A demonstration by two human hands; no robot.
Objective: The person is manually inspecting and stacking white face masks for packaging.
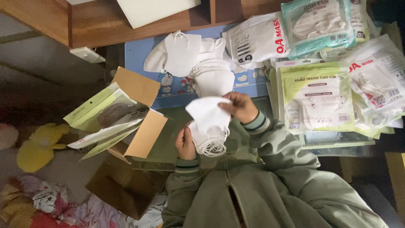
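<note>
Where masks (198,59) lie, glass tabletop (168,143) shows

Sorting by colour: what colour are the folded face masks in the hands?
White folded face masks, clearest in head view.

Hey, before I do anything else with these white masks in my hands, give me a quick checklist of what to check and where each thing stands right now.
1. Left hand grips the small stack of white masks: ok.
2. Right hand pinches only one mask, lifted off the stack: cannot tell, the layers blur together.
3. Ear loops hang free under the stack, untangled: cannot tell.
4. Loose mask pile on the blue mat within view ahead: ok.
5. Cardboard box stands open at the left, flaps up: ok, though flat pouches already fill it.
6. Packaged masks lie apart on the right: ok.
</note>
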